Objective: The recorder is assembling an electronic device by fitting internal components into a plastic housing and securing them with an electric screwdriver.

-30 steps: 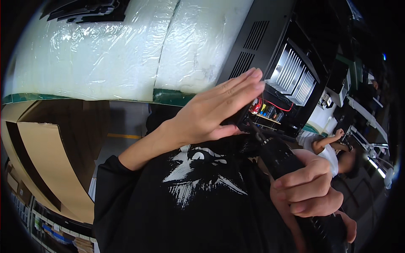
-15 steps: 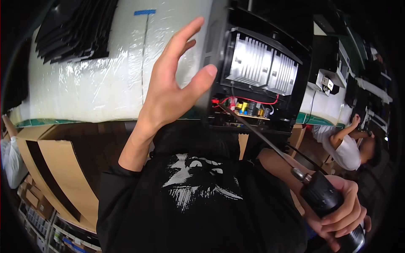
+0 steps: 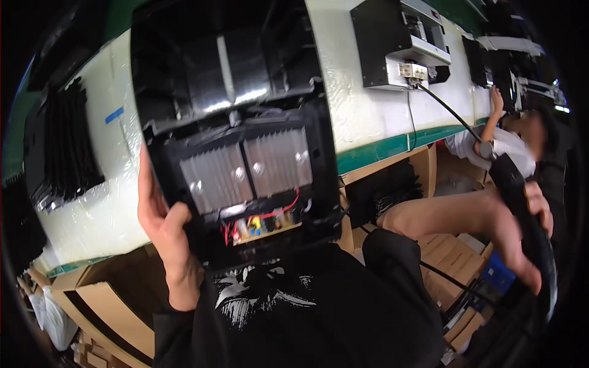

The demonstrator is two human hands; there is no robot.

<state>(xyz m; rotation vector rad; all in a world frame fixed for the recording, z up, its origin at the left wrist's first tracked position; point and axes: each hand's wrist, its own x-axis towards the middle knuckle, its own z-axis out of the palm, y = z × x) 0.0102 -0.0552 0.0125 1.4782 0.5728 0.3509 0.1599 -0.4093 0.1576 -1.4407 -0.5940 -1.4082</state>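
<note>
A black rectangular housing stands on the workbench in front of me, its inside facing me. Two silver finned panels sit in it, and below them is a circuit board with colourful components and red wires. My left hand grips the housing's left edge, thumb on the near face. Off to the right, my right hand is wrapped round a black electric screwdriver. Its long thin bit points up-left, the tip overlapping the metal outlet of a black-and-white machine; contact is unclear.
Black sheets are stacked at the bench's left, near a strip of blue tape. Cardboard boxes stand under the bench. A person in a white shirt works at the far right. A dark cable runs below my right arm.
My left hand, raised and spread before, now holds the housing's edge. The screwdriver tip has gone from the circuit board area to the machine's outlet. The view has shifted right.
</note>
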